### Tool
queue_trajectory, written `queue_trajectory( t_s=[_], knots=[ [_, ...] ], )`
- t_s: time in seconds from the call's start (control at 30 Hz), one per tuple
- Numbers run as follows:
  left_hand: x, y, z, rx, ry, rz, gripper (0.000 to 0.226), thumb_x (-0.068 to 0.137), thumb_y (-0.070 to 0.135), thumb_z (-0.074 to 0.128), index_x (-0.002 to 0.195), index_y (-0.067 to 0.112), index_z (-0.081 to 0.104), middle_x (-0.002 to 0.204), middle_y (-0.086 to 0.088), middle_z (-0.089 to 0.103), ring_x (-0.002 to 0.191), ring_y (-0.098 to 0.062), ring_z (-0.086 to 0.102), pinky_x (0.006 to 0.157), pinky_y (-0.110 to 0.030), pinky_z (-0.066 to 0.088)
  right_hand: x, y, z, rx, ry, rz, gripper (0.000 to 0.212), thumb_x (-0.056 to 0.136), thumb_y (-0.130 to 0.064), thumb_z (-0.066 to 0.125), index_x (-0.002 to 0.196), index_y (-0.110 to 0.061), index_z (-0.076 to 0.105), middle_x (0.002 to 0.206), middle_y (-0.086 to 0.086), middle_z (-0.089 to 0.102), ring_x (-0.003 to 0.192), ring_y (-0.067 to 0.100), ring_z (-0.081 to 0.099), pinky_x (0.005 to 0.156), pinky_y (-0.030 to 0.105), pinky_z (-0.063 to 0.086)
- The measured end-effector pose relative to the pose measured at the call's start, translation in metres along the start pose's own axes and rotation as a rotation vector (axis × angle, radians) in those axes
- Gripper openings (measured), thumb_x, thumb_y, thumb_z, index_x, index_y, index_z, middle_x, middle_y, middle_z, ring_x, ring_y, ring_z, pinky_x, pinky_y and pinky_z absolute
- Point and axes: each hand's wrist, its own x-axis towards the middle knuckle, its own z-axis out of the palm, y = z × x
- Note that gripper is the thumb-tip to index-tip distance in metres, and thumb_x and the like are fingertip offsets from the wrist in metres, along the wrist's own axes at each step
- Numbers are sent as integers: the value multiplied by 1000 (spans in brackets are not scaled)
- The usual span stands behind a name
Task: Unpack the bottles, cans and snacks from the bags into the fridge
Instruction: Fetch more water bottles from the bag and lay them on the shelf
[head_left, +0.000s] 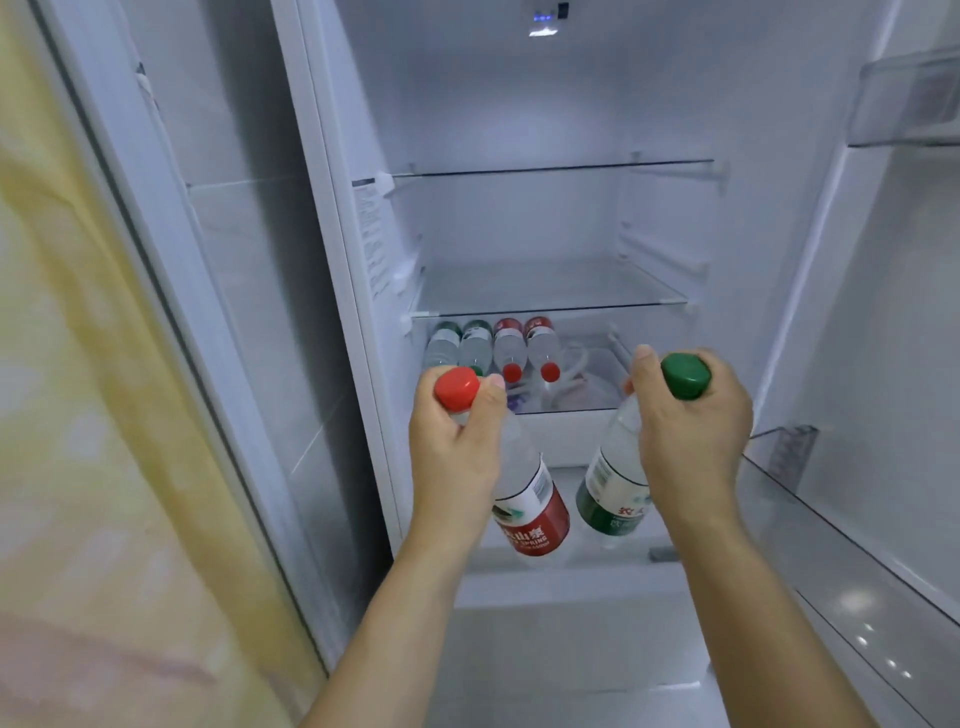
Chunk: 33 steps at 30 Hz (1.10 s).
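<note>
The white fridge (779, 322) stands open, with four clear plastic bottles (493, 348) lying under its lower glass shelf (550, 309). The left hand (457, 447) grips a red-capped bottle (530, 499) labelled "SPRING"; the right hand (691, 431) grips a green-capped bottle (608, 493), both before the fridge's front edge.

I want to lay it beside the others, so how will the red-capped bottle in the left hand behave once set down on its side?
The red-capped bottle is round, so it will probably roll unless it rests against the bottles in the drawer. It looks full, so likely heavy for its size. The left hand grips only its neck, so it may swing.
</note>
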Motion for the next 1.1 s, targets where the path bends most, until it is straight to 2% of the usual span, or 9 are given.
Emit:
queue_trajectory(
  t_s=[0.1,0.27,0.33,0.47,0.67,0.73,0.9,1.03,1.1],
  knots=[
    [34,-22,9,-17,-51,3,15,90,31,65,82,30,52,75,5,54,71,-13,51,74,-38,47,25,10,26,-3,116,-4,23,88,-36,64,74,-20,56,75,6,66,63,14,56,59,23,45],
    [75,-50,36,-72,-84,41,16,94,17,64,87,25,52,75,12,57,72,-7,54,75,-26,47,58,32,55,1,239,-75,21,90,-31,64,78,-16,58,73,6,65,61,12,54,58,17,44],
    [87,-58,47,-77,-95,57,15,94,15,63,88,22,51,74,13,56,71,-7,53,74,-24,46,71,42,62,7,276,-98,19,90,-32,64,76,-22,56,74,7,65,61,13,54,59,22,46],
    [106,-71,62,-115,-104,62,12,95,11,61,90,15,51,76,10,55,70,-5,52,70,-17,46,97,65,74,28,326,-139,18,91,-31,64,77,-23,55,69,-8,59,59,2,51,59,17,44],
    [122,-96,81,-82,-95,152,16,91,31,63,95,20,52,92,-11,59,84,-27,57,86,-50,50,118,91,87,84,388,-216,17,93,-23,63,83,-14,54,67,-14,52,59,-3,50,60,10,41],
    [124,-101,87,-100,-98,159,16,92,30,62,96,18,53,91,-7,60,83,-23,58,85,-47,51,123,96,91,87,398,-232,16,93,-22,63,84,-13,53,67,-15,50,59,-5,50,59,8,41],
    [130,-112,107,-145,-118,205,8,95,12,61,95,11,53,86,3,60,77,-9,57,76,-21,47,139,111,99,73,441,-243,17,94,-22,62,83,-13,51,68,-16,48,59,-3,49,59,8,39],
    [139,-126,126,-115,-124,209,12,94,13,63,95,21,54,90,5,60,79,-12,59,76,-26,48,149,127,104,44,485,-260,16,93,-38,60,83,-28,51,75,-11,52,69,15,51,66,23,45],
    [143,-133,134,-121,-122,219,13,93,18,64,94,26,54,90,5,60,78,-12,58,74,-27,48,152,135,106,53,489,-278,14,93,-39,60,84,-40,49,77,-17,53,73,20,52,69,28,46]
  ],
)
